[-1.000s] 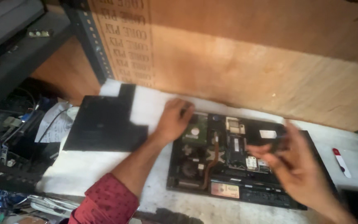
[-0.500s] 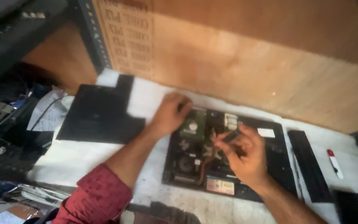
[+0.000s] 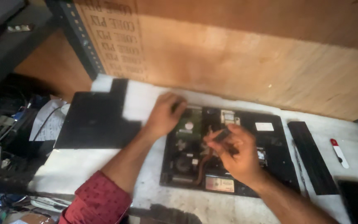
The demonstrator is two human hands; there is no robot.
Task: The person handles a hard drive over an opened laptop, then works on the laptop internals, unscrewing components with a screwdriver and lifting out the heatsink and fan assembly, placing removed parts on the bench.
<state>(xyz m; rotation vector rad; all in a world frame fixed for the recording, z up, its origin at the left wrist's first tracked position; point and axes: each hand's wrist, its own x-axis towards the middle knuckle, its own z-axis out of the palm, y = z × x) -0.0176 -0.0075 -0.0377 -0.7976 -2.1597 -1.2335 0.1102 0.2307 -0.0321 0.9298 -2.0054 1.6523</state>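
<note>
— Two hands over the opened laptop base (image 3: 270, 137) on the worktop (image 3: 88, 166). What changed?

— Right hand (image 3: 237, 155) came in from the laptop's right edge a second ago; now sits over the middle of the board, near the copper heat pipe (image 3: 204, 159). Work has moved to the internals.

— Its grip?

— Fingers pinched on a small dark part (image 3: 222, 133); too blurred to name.

— Left hand (image 3: 164, 114)?

— Unmoved: flat, fingers spread, pressing the base's upper-left corner, forearm angled across the worktop, red sleeve (image 3: 100, 199) pushed up.

— Nearby?

— Removed black cover panel (image 3: 92, 124) to the left, long black strip (image 3: 311, 155) to the right.
</note>
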